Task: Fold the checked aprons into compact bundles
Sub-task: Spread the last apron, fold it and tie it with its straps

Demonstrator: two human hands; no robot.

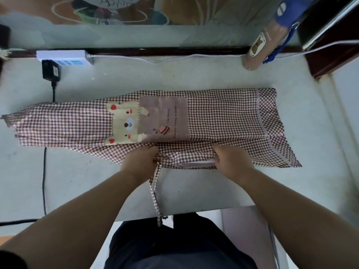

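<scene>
The checked apron (pixel 213 117) lies lengthwise on the tabletop (pixel 194 78), its near edge clamped in the grip of the left hand (pixel 139 162) and right hand (pixel 235 162). Carry that edge level and straight beyond the grip — first tucking in the tie strap (pixel 152 191) dangling below the left grip.

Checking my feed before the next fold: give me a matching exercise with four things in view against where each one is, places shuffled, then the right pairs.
Things:
1. tie strap
2. power strip
3. bear patch
4. apron's near edge

Places:
A. at the far left of the table, by the wall
B. gripped by the left hand and the right hand
C. trailing over the table's near edge
D. on the checked cloth, left of the brown pocket panel

Pairs: 1-C, 2-A, 3-D, 4-B
</scene>
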